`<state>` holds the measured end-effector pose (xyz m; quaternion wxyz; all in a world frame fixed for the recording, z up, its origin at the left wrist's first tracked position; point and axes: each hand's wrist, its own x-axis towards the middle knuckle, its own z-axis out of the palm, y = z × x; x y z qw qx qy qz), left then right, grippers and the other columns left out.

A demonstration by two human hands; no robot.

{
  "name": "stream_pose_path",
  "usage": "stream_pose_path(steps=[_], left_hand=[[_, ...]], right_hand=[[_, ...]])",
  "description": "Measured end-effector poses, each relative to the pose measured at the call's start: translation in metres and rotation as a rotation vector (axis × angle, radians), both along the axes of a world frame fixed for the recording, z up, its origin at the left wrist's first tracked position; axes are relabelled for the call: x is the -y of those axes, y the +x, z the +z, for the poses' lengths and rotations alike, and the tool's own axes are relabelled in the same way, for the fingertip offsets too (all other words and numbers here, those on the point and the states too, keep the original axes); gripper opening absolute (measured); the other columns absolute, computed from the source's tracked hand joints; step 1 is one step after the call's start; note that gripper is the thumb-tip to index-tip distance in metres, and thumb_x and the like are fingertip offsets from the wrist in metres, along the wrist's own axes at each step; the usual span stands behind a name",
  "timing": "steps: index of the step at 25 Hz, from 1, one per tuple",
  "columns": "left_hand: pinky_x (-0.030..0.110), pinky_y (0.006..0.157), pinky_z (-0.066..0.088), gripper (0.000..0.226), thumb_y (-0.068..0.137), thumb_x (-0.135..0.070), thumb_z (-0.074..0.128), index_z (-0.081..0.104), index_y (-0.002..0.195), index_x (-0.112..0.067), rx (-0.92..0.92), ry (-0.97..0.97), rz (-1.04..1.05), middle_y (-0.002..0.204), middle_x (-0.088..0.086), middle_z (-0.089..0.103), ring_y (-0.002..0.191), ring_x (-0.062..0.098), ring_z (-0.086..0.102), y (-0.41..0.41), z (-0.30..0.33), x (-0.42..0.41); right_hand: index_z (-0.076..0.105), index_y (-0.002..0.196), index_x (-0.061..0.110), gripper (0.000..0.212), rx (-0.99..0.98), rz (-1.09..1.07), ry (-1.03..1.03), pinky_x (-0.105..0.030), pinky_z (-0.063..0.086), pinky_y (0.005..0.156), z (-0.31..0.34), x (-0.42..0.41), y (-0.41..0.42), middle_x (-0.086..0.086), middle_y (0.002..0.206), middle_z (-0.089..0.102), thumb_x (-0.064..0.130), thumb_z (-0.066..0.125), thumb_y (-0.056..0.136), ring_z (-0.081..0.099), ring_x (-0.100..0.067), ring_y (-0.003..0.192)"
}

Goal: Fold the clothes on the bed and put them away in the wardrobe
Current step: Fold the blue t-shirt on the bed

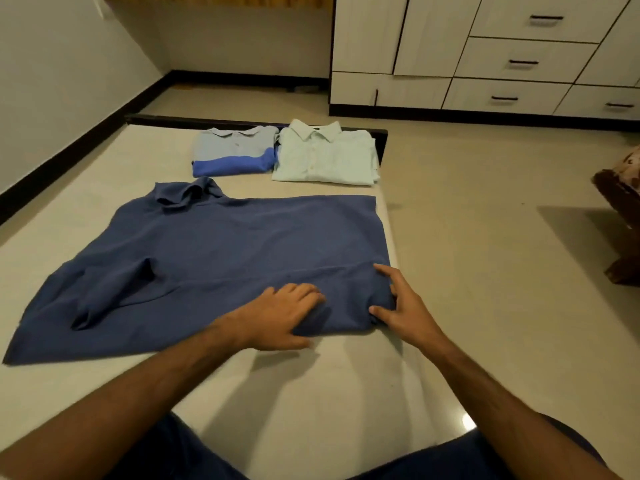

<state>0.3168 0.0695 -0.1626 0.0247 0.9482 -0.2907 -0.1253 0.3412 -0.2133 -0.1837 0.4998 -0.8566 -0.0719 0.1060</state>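
A dark blue polo shirt (221, 251) lies spread on the bed (311, 382), collar to the far left, its near edge folded over into a strip. My left hand (280, 317) lies flat on that folded strip with fingers straight. My right hand (401, 303) is at the shirt's near right corner, its fingers spread on the cloth and its thumb against the fold's edge. Beyond the shirt lie two folded garments: a grey and blue polo (235, 150) and a pale green button shirt (329, 154).
The wardrobe (485, 50), white with drawers and dark handles, stands across the floor at the far right. The bed's right edge runs beside the shirt, with bare floor (485, 188) past it. A brown piece of furniture (620, 202) sits at the right border.
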Motion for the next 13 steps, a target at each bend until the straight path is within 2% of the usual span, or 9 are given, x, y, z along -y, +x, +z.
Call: stream_pose_path(steps=[2,4,6,8,10,13], left_hand=[[0.06,0.114,0.026,0.082,0.091,-0.041,0.053,0.007,0.157,-0.026,-0.052,0.143,0.045,0.165,-0.004,0.001,0.152,0.024,0.006,-0.005,-0.013,0.027],[0.068,0.117,0.011,0.086,0.093,-0.025,0.049,-0.008,0.158,-0.029,-0.091,0.17,0.096,0.166,-0.006,-0.015,0.153,0.026,-0.011,-0.008,-0.022,0.033],[0.071,0.116,0.006,0.09,0.093,-0.012,0.044,-0.016,0.156,-0.034,-0.064,0.194,0.095,0.164,-0.009,-0.022,0.152,0.026,-0.018,-0.011,-0.025,0.03],[0.073,0.114,0.005,0.097,0.093,-0.001,0.044,-0.023,0.151,-0.04,-0.058,0.218,0.098,0.163,-0.011,-0.026,0.151,0.027,-0.02,-0.011,-0.026,0.023],[0.074,0.112,0.007,0.107,0.092,0.003,0.05,-0.029,0.148,-0.044,-0.063,0.249,0.114,0.161,-0.011,-0.031,0.15,0.028,-0.022,-0.011,-0.026,0.009],[0.074,0.113,0.009,0.113,0.092,0.002,0.052,-0.036,0.143,-0.046,-0.06,0.3,0.098,0.157,-0.009,-0.038,0.149,0.03,-0.025,-0.013,-0.031,-0.012]], right_hand=[[0.045,0.139,0.038,0.066,0.051,0.018,0.047,-0.035,0.056,0.093,0.002,0.008,0.007,-0.003,0.125,0.064,0.0,0.065,0.089,0.066,-0.019,0.11],[0.049,0.134,0.04,0.059,0.009,0.041,0.031,-0.042,0.058,0.089,0.004,0.026,0.019,-0.009,0.105,0.07,0.0,0.062,0.092,0.07,-0.021,0.095],[0.05,0.13,0.041,0.052,-0.059,0.108,-0.079,-0.042,0.058,0.084,0.002,0.039,0.022,-0.013,0.095,0.069,0.006,0.063,0.094,0.068,-0.019,0.085],[0.048,0.133,0.037,0.047,-0.083,0.087,-0.13,-0.032,0.059,0.078,-0.004,0.039,0.017,-0.008,0.098,0.068,0.011,0.061,0.097,0.068,-0.017,0.088],[0.047,0.137,0.031,0.042,-0.045,-0.011,-0.127,-0.024,0.054,0.071,-0.007,0.035,0.01,-0.003,0.091,0.068,0.019,0.06,0.099,0.066,-0.015,0.084],[0.047,0.139,0.029,0.044,-0.061,-0.181,-0.024,-0.026,0.055,0.076,-0.009,0.032,0.009,-0.001,0.092,0.071,0.032,0.062,0.098,0.066,-0.01,0.084]])
